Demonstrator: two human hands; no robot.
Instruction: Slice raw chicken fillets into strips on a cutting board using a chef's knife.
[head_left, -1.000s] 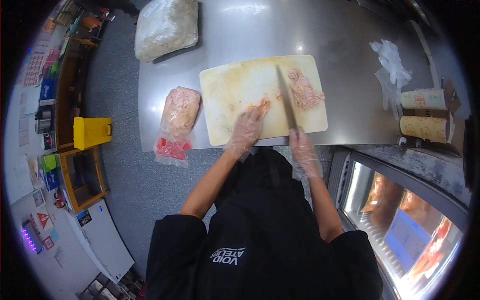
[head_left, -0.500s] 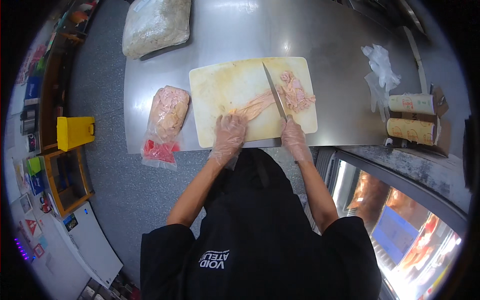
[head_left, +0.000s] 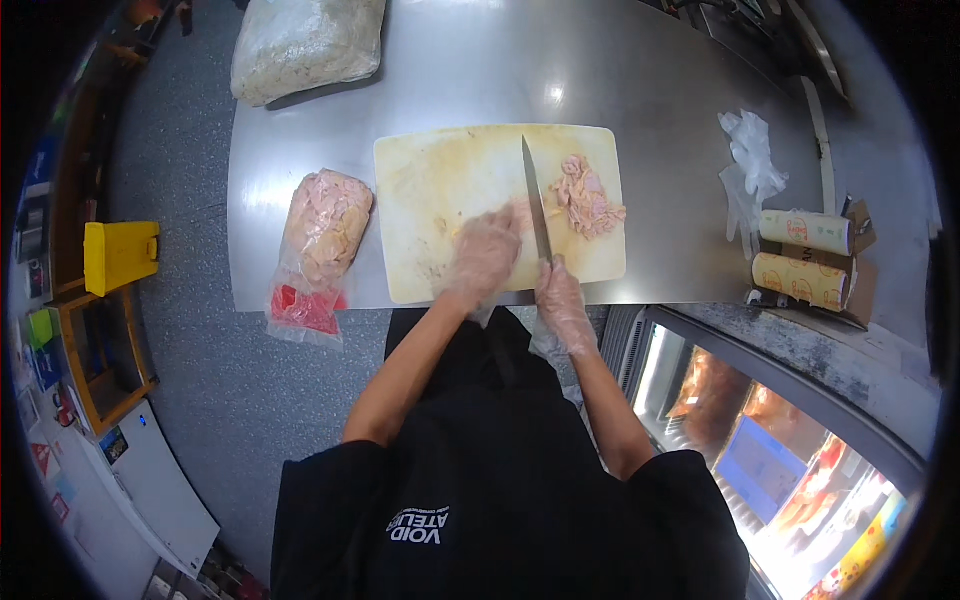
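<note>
A white cutting board (head_left: 420, 180) with yellowish stains lies at the table's front edge. My right hand (head_left: 562, 300), in a clear plastic glove, is closed around the handle of a long knife (head_left: 536, 200), its blade pointing away from me. Left of the blade, my gloved left hand (head_left: 485, 250) is over the board, its fingers smeared by motion. A bit of pale pink meat (head_left: 521, 212) shows between those fingertips and the blade; whether they grip it I cannot make out. Right of the knife lies a loose heap of cut pale meat strips (head_left: 585, 198).
The steel table (head_left: 680, 200) holds a clear bag of pale meat (head_left: 325, 225) left of the board and a large wrapped bundle (head_left: 308, 50) at the far left. Crumpled plastic gloves (head_left: 752, 160) and patterned rolls (head_left: 800, 278) lie right. A lit display case (head_left: 765, 460) stands below right.
My left hand has moved right and its fingers are closer to the knife. The long meat strip left of the blade now shows only as a short piece. The knife has shifted slightly left over the board.
</note>
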